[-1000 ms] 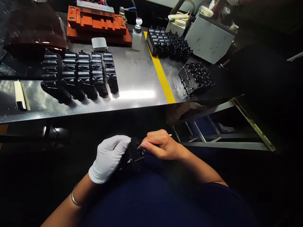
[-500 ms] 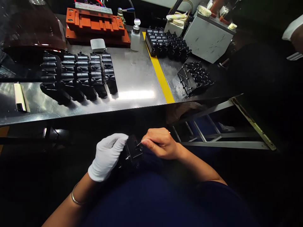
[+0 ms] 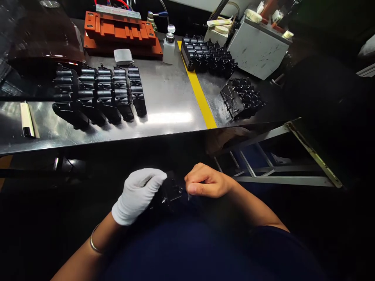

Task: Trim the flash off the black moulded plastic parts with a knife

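My left hand (image 3: 139, 195), in a white glove, pinches the edge of a black molded plastic part (image 3: 172, 191) in front of my body. The part's outline melts into the dark background, though a few shiny details show. To its right, my bare right hand (image 3: 206, 181) is closed on a thin, pin-like metal tool (image 3: 189, 197). Its slim tip points down below the thumb, apart from the part. The rest of the tool is hidden in the fist.
On the metal bench (image 3: 164, 93) stand rows of black ribbed parts (image 3: 99, 93), with more black parts (image 3: 208, 54) beyond the yellow strip (image 3: 199, 93). An orange fixture (image 3: 123, 35), a dispenser bottle (image 3: 169, 48), a grey box (image 3: 258, 47) and a white-handled blade (image 3: 27, 119) are also there.
My right hand has drawn back to the right, so the tool's tip has left the part and now points down. The part has tilted and shifted slightly right with my left hand.
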Tool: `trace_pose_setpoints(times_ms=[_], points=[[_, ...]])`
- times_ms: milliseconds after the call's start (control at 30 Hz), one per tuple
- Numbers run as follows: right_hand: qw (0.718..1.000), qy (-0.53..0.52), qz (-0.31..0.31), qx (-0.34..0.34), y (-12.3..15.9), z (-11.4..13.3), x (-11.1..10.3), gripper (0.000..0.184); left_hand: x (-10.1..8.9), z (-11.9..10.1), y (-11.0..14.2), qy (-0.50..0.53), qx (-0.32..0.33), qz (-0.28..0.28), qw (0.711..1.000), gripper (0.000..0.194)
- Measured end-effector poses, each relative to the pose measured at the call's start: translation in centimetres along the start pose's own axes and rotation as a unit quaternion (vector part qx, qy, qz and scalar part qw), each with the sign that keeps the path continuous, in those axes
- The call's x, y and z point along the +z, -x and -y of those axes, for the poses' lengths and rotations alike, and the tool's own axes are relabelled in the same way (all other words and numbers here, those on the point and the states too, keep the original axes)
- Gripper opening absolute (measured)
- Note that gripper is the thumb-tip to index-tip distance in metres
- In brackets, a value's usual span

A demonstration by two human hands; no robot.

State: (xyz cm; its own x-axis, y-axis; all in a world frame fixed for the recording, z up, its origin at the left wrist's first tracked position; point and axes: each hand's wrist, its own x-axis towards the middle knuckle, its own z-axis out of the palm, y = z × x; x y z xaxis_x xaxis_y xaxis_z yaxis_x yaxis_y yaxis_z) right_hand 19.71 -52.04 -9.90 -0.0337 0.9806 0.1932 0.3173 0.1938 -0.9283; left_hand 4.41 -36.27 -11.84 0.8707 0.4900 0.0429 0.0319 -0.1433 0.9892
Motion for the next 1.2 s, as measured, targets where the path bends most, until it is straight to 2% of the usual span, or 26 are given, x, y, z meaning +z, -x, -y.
trace_pose_setpoints(times_ms=[133, 300, 433, 567, 667, 733, 900, 967, 1067, 1100, 1133, 1200], points=[[0.979, 0.182, -0.087, -0.037, -0.5, 0.4, 0.8, 0.046, -0.2, 0.2, -0.2, -0.003, 0.013, -0.016, 1.0, 0.012], [0.958, 0.269, -0.09, -0.031, -0.9, 0.4, 1.3, 0.054, -0.1, 0.2, -0.4, -0.002, -0.001, -0.024, 1.0, 0.012], [0.935, 0.335, -0.115, -0.026, -1.1, 0.3, 1.4, 0.057, 0.4, 0.2, -0.7, 0.012, -0.057, -0.066, 0.996, 0.014], [0.9, 0.401, -0.168, -0.035, -1.4, 0.0, 1.8, 0.056, 0.9, 0.1, -0.9, 0.049, -0.132, -0.126, 0.982, 0.018], [0.879, 0.429, -0.203, -0.032, -1.5, -0.3, 1.9, 0.056, 1.0, 0.0, -1.1, 0.073, -0.168, -0.139, 0.973, 0.022], [0.874, 0.44, -0.205, -0.027, -1.6, -0.4, 2.0, 0.057, 1.0, -0.1, -1.1, 0.078, -0.179, -0.144, 0.97, 0.024], [0.884, 0.429, -0.185, -0.011, -1.6, -0.3, 1.9, 0.058, 1.0, -0.1, -1.1, 0.08, -0.182, -0.151, 0.968, 0.028], [0.914, 0.379, -0.143, 0.001, -1.6, -0.1, 1.5, 0.056, 1.1, -0.2, -1.2, 0.074, -0.185, -0.147, 0.969, 0.029], [0.966, 0.254, -0.041, 0.013, -1.3, 0.2, 0.9, 0.053, 1.1, -0.4, -1.5, 0.076, -0.19, -0.133, 0.97, 0.032], [0.974, 0.224, -0.037, 0.018, -1.3, 0.2, 0.7, 0.051, 1.0, -0.5, -1.6, 0.078, -0.193, -0.127, 0.97, 0.034], [0.975, 0.212, -0.059, 0.022, -1.2, 0.2, 0.7, 0.049, 1.0, -0.6, -1.9, 0.079, -0.196, -0.122, 0.97, 0.036], [0.957, 0.244, -0.156, 0.019, -1.3, 0.0, 0.7, 0.041, 0.8, -0.7, -2.4, 0.078, -0.211, -0.105, 0.969, 0.04]])
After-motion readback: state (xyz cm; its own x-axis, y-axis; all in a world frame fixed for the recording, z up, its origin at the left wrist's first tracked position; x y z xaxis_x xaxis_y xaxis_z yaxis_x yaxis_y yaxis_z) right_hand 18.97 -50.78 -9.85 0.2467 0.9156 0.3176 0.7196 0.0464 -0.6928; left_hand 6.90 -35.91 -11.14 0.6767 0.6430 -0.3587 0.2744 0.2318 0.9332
